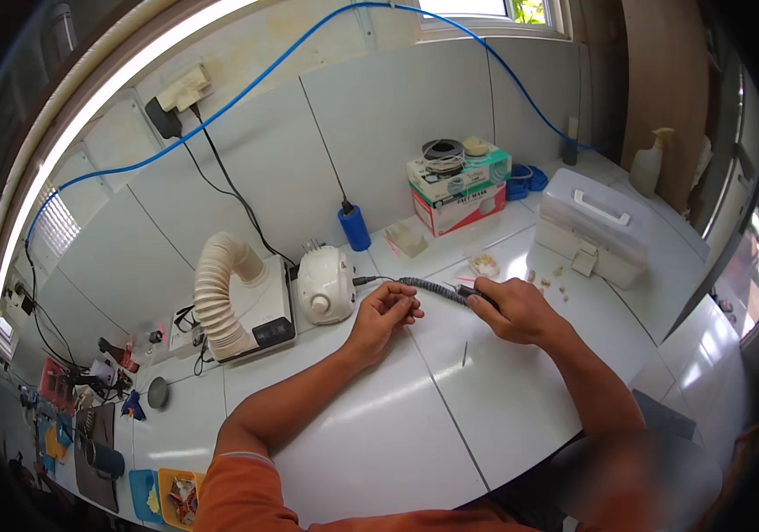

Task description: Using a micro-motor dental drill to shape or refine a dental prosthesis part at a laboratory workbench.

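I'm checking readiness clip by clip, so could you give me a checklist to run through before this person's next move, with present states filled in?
1. Black handpiece held in the right hand: ok.
2. Coiled cord connected to the white control unit: ok.
3. Control unit switched on: cannot tell.
4. Left hand free of small items: cannot tell, its fingers are curled.
5. Table between the forearms free of loose items: not ok, a thin metal rod lies there.
6. Small pale pieces gathered together: not ok, several lie scattered near the translucent case.
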The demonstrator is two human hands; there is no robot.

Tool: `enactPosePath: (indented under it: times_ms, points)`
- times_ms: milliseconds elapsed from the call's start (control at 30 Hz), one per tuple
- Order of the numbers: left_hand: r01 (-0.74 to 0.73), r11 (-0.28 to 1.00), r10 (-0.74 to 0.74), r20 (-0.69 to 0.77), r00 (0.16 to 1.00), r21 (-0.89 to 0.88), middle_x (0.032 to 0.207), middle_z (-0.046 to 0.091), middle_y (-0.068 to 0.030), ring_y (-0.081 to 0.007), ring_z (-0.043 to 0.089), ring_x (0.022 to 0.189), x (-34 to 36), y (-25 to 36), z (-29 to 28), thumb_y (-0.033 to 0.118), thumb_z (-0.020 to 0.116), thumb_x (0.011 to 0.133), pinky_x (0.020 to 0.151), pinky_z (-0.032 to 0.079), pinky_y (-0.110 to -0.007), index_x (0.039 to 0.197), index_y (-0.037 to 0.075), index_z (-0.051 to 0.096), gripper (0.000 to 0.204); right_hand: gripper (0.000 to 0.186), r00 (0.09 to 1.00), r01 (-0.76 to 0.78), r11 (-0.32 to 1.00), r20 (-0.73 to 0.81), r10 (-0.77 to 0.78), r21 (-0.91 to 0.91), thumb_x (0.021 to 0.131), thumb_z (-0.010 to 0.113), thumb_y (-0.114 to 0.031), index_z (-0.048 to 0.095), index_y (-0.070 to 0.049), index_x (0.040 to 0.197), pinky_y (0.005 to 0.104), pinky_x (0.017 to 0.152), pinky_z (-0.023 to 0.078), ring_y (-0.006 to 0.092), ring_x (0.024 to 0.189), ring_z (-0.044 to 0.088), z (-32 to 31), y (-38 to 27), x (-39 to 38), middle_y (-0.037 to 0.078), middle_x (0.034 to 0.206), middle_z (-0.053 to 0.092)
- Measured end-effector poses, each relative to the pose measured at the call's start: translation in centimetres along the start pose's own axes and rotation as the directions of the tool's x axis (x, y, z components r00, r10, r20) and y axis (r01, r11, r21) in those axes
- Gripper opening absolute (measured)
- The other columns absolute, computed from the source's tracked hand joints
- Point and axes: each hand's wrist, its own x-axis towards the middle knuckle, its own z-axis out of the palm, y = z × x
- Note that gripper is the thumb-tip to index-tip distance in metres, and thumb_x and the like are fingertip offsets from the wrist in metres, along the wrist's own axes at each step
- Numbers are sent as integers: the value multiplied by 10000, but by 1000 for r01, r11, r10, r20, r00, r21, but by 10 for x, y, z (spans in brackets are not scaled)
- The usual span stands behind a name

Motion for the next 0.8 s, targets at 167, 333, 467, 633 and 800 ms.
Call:
enactPosePath:
  times_ms: [167,333,467,633,800]
  points:
    - [75,994,-74,6,997,-84,1093,680,-93,-182,694,1005,12,-4,-7,99,610,1067,832,548,-264,1164,40,614,113,345,994,-45,992,93,56,-118,1048,541,-399,635,-79,959,507,647,481,375,688,654,13,5,3,162,694,654]
    - [102,993,-102,13,995,-61,1079,696,-97,-188,725,1004,1,-2,-1,134,616,1071,797,563,-247,1150,45,610,119,361,996,-9,990,84,21,-139,1048,549,-406,633,-67,956,509,598,473,381,584,629,25,-1,-8,138,598,622]
    - [101,993,-99,30,995,-57,1055,705,-97,-186,738,986,-3,-3,-3,148,616,1073,757,569,-232,1135,48,607,118,369,990,-41,986,124,62,-162,1049,552,-412,621,-65,942,505,599,479,385,601,645,26,-17,-9,141,606,631]
    - [74,997,-73,60,996,-14,1076,707,-102,-195,740,1000,-1,-3,-2,131,641,1057,766,565,-233,1135,42,604,124,385,989,-35,983,138,61,-182,1053,542,-422,606,-69,914,508,598,487,382,616,665,31,-22,-8,144,622,647]
    - [47,996,-52,70,996,81,1092,710,-102,-204,740,1024,0,-2,-1,106,660,1041,776,559,-239,1130,39,608,123,387,984,-34,981,166,67,-193,1057,529,-428,612,-72,929,504,590,489,378,615,668,31,-18,-5,144,635,657]
